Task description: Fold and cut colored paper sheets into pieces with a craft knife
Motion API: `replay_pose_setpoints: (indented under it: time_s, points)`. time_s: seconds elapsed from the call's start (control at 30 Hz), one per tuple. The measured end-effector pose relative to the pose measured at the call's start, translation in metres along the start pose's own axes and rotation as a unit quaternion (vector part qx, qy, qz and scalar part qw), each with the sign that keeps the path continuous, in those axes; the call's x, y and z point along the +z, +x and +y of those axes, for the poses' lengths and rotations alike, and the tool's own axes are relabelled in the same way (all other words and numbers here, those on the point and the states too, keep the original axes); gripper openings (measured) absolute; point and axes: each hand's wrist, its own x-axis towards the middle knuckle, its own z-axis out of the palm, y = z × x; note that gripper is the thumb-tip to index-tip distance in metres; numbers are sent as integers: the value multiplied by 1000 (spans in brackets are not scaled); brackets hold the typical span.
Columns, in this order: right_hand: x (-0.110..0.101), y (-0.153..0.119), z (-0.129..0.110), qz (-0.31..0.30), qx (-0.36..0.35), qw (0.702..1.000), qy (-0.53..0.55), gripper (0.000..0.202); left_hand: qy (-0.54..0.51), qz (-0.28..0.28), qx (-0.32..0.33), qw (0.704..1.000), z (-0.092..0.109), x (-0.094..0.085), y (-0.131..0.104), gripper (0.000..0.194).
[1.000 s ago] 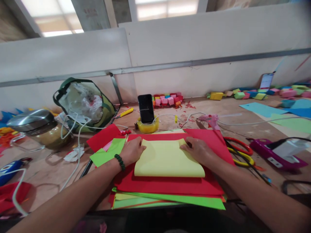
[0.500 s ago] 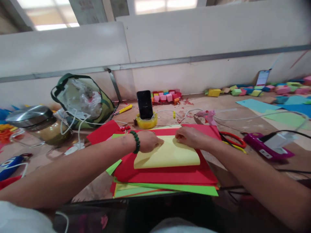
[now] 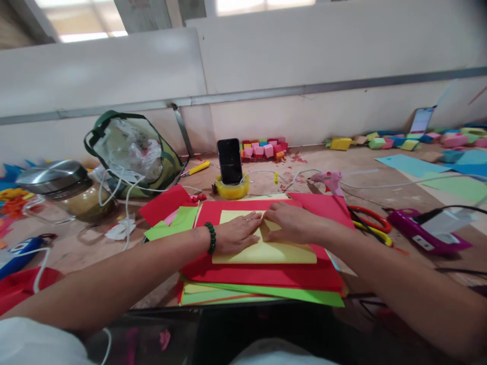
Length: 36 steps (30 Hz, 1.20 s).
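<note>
A sheet of pale yellow paper (image 3: 289, 253), folded over on itself, lies on red sheets (image 3: 266, 276) stacked over green and yellow ones. My left hand (image 3: 236, 234) rests flat on the yellow paper's left half, fingers stretched to the right, a ring on one finger and green beads at the wrist. Close beside it, my right hand (image 3: 287, 223) touches the paper near its upper middle. Its fingers are extended and slightly arched, the thumb apart from them. Neither hand grips the sheet.
Behind the stack, a phone (image 3: 229, 161) leans upright in a yellow tape roll (image 3: 233, 190). A pink glue gun (image 3: 329, 181), scissors (image 3: 369, 219) and a purple power strip (image 3: 426, 230) lie rightward. Leftward stand a glass jar (image 3: 64, 190) and a bag (image 3: 133, 157); white cables cross the table.
My left hand has moved from pressing with curled fingers near the top to lying flat across the paper. My right hand has shifted slightly left and lower. The fold now looks flatter.
</note>
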Motion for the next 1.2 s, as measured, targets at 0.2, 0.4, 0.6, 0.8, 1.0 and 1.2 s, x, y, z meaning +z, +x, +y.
replay_pose_setpoints:
  time_s: [0.2, 0.4, 0.6, 0.8, 1.0, 1.2]
  points:
    - [26, -16, -7, 18, -4, 1000, 23, 82, -32, 15, -23, 999, 5, 18, -4, 70]
    - [41, -24, -3, 23, 3, 998, 52, 101, -12, 34, -17, 999, 7, 20, -5, 87]
    - [38, -35, 3, 14, -31, 998, 56, 118, -12, 57, -1, 998, 6, 22, -8, 108]
    - [24, -55, -29, 86, -143, 986, -10, 34, -7, 45, -2, 999, 4, 23, -10, 71]
    - [15, -54, -49, 84, -138, 985, -69, 23, -27, 17, 3, 999, 4, 16, -9, 57]
    - [17, -45, -51, 53, -83, 994, -55, 27, -12, 20, 5, 1000, 6, 14, -9, 76]
